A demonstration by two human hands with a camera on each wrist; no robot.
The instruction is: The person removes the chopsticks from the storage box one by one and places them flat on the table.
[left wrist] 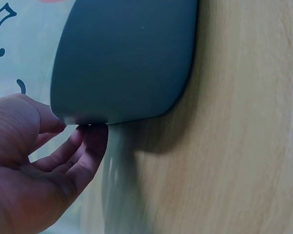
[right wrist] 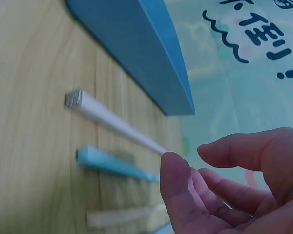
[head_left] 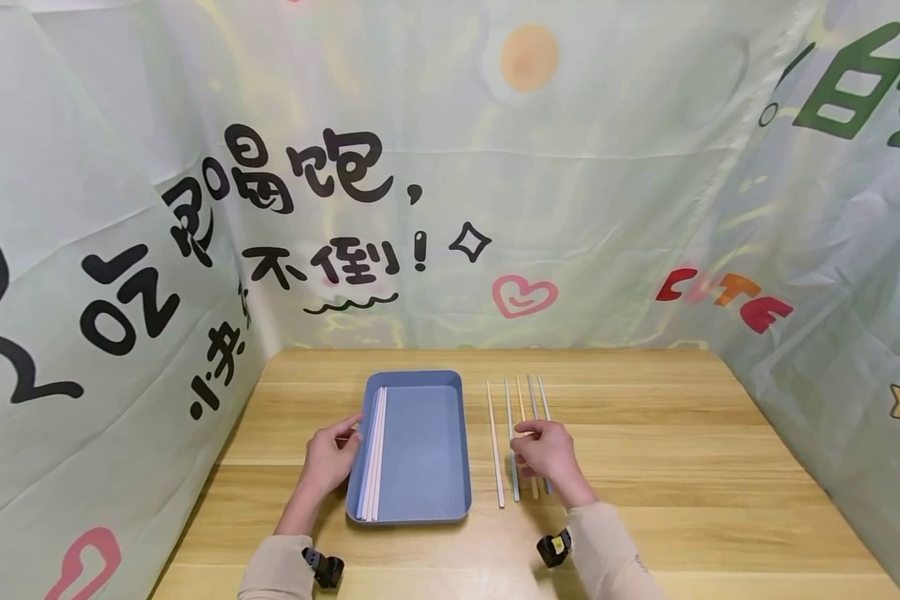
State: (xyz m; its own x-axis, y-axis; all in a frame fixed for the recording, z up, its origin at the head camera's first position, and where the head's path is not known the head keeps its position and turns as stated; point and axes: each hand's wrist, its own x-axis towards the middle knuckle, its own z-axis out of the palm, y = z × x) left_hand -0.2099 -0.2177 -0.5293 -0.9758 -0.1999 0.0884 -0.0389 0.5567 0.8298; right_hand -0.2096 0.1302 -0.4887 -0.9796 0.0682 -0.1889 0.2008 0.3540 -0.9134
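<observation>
A blue rectangular tray (head_left: 426,450) lies on the table, and several pale chopsticks (head_left: 375,454) rest lengthwise along its left side. My left hand (head_left: 332,457) holds the tray's left rim; in the left wrist view its fingertips (left wrist: 98,130) press against the outer wall. To the right of the tray, several loose chopsticks lie roughly side by side: a pale pink one (head_left: 495,450) is nearest the tray, then a teal one (right wrist: 115,164), with yellow-orange and blue ones farther right. Over these hovers my right hand (head_left: 546,452), thumb and forefinger apart and nothing between them.
The wooden table (head_left: 682,467) extends to both sides and toward me. Printed cloth walls (head_left: 607,208) with lettering enclose the table at the back, left and right. A small black device (head_left: 553,548) is on the right wrist, and another (head_left: 326,569) is on the left.
</observation>
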